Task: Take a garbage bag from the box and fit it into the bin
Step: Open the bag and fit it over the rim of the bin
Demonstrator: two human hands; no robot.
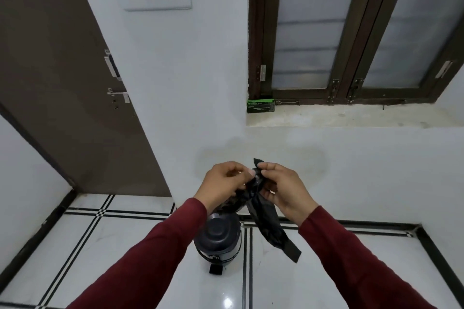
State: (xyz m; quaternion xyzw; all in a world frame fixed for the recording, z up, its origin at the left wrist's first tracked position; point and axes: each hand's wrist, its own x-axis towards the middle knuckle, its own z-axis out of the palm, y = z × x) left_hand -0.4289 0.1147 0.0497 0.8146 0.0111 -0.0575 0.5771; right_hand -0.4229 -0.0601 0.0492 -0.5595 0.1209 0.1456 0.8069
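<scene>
Fingers of both hands pinch a black garbage bag (pixel 268 223) at chest height: the left hand (pixel 223 185) closes on its bunched, still-folded part, the right hand (pixel 283 188) grips the top edge while a loose strip hangs down. Directly below, a dark pedal bin (pixel 218 241) stands on the white tiled floor (pixel 125 246), lid shut, contents unseen. A green-and-black box (pixel 260 106) sits on the window ledge (pixel 351 116), well apart from the hands.

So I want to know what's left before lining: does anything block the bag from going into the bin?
Yes: the bin lid is shut beneath the still-folded garbage bag held by both hands.
</scene>
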